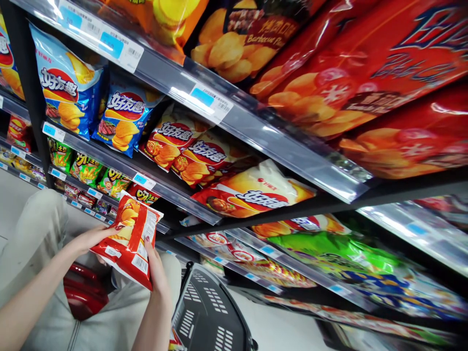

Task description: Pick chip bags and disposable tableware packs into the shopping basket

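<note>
A red bag of chips [129, 239] is between my two hands, held over my lap with its printed back and barcode turned up. My left hand [95, 240] grips the bag's left side, its fingers partly hidden behind and under it. On the opposite side my right hand [155, 263] wraps round the edge, thumb on the front. Just beyond the bag, green snack packets [113, 183] stand on a lower shelf. Blue chip bags [122, 114] and red-and-white chip bags [204, 151] stand on the shelf above them.
Below right of my knees is a black shopping basket [208, 309] with slotted sides; part of a packet shows at its left. A red object [86, 287] lies beneath my legs. Shelf edges with price tags [210, 100] jut out overhead. Large red chip bags [347, 92] fill the upper right.
</note>
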Demonstrator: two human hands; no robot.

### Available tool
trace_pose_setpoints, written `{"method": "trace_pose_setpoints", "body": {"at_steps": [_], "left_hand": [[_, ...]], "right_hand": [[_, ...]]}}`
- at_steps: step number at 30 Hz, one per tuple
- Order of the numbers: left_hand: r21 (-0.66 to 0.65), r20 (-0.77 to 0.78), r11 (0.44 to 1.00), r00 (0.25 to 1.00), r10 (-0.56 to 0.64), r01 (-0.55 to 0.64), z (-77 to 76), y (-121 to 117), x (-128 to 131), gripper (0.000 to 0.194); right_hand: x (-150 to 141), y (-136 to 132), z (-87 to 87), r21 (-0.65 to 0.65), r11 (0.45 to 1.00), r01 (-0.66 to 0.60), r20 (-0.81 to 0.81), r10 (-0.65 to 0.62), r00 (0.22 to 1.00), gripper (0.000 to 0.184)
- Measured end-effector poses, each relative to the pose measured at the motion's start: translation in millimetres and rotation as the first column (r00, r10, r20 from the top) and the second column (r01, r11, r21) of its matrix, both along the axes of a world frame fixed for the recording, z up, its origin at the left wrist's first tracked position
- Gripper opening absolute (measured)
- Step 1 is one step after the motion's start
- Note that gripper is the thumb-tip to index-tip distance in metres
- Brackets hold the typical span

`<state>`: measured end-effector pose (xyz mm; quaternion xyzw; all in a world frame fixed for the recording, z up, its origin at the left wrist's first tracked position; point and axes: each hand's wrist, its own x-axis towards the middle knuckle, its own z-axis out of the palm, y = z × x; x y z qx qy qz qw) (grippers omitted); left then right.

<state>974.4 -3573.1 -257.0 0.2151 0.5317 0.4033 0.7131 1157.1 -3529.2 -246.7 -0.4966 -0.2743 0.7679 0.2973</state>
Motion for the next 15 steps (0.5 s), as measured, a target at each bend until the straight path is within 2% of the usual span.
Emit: {"method": "trace_pose_setpoints", "body": {"at_steps": [7,10,12,15], "left_hand": [[0.022,0.035,1.0,0.999,0.012,-0.013,-3.9,-2,0,0.04],[0.047,0.097,0.998,0.994,0.045,-0.05,-8.3,-2,-1,0.039],[0.085,0.15,0.993,0.986,0.068,-0.081,-12.1,-1,-1,0.039],[0.183,0.148,0.977,0.985,0.084,-0.11,-16.3,0,-2,0.048]], "right_hand": [[1,0,-4.2,0.018,1.0,0.01,-0.018,-0.01,1.0,0.064],[2,-1,-2.4,0.052,0.999,0.009,-0.008,-0.008,1.0,0.067],[3,-1,-1.1,0.113,0.993,0.018,0.014,-0.02,1.0,0.069],[5,-1,-1.2,0.262,0.964,0.04,0.052,-0.055,0.997,0.069]]}}
